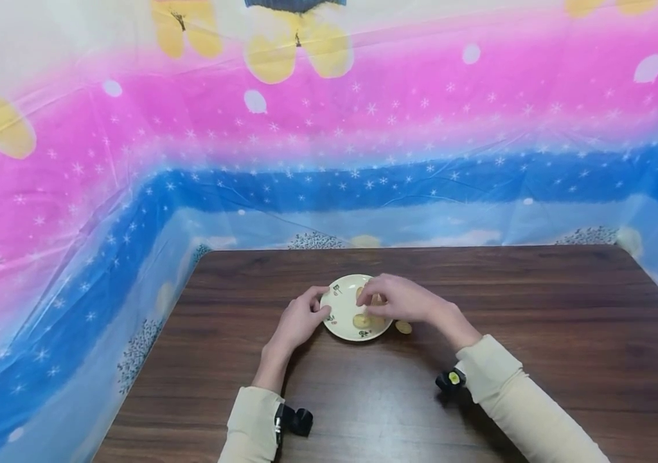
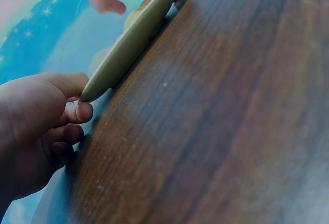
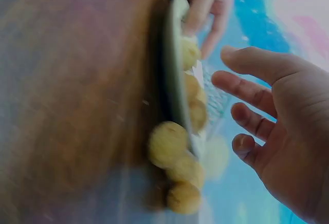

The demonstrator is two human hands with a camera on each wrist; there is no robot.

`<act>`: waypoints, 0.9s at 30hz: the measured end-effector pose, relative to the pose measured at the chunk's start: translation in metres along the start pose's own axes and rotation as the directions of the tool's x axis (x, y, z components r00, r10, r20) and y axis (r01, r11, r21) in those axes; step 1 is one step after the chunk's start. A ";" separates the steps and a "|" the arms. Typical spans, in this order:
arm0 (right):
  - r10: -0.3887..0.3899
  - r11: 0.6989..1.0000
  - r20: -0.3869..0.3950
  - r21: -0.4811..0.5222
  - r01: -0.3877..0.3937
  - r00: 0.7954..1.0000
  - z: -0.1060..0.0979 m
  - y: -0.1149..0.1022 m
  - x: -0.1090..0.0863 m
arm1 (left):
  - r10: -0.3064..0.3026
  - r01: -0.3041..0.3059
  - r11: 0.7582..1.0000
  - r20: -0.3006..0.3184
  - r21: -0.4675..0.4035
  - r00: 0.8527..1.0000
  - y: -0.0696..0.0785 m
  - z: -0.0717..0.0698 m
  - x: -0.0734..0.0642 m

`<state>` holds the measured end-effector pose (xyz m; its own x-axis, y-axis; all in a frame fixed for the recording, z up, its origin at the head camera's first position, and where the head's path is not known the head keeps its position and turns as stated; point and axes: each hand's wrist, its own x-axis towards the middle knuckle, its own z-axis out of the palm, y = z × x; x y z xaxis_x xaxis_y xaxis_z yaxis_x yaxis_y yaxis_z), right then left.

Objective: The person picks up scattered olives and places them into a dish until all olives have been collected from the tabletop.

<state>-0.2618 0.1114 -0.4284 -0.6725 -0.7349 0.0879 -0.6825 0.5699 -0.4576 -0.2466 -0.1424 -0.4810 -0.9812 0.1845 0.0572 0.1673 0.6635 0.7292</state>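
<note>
A cream plate with small printed figures sits on the wooden table. My left hand pinches its left rim between thumb and fingers; in the left wrist view that hand has the plate's edge at its fingertips. Several small round yellow-brown pieces, which look like fruit, lie on the plate, one of them a pale yellow piece. Over the plate's right side hovers my right hand. In the right wrist view this hand has its fingers spread apart with nothing between them, beside the pieces.
Another round piece lies on the table just right of the plate; the right wrist view shows several such pieces clustered by the rim. A patterned pink and blue cloth hangs behind the table and along its sides.
</note>
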 end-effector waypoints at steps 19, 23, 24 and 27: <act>0.209 0.973 -0.115 0.125 -0.194 0.971 -0.027 0.045 -0.013 | 0.009 -0.009 1.000 0.002 -0.002 1.000 0.000 -0.002 0.000; 0.238 0.966 -0.113 0.129 -0.224 0.965 -0.024 0.054 -0.013 | 0.010 -0.010 1.000 0.002 -0.006 1.000 -0.001 -0.002 -0.001; 0.247 0.964 -0.109 0.134 -0.232 0.963 -0.023 0.056 -0.013 | 0.012 -0.012 1.000 0.004 -0.007 1.000 -0.001 -0.002 -0.001; 0.261 0.959 -0.100 0.138 -0.247 0.960 -0.020 0.061 -0.012 | 0.013 -0.013 1.000 0.007 -0.011 1.000 -0.001 -0.002 -0.001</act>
<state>-0.3012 0.1630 -0.4398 -0.8527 -0.5197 0.0532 -0.4490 0.6770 -0.5831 -0.2463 -0.1447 -0.4810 -0.9782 0.1981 0.0625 0.1793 0.6530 0.7358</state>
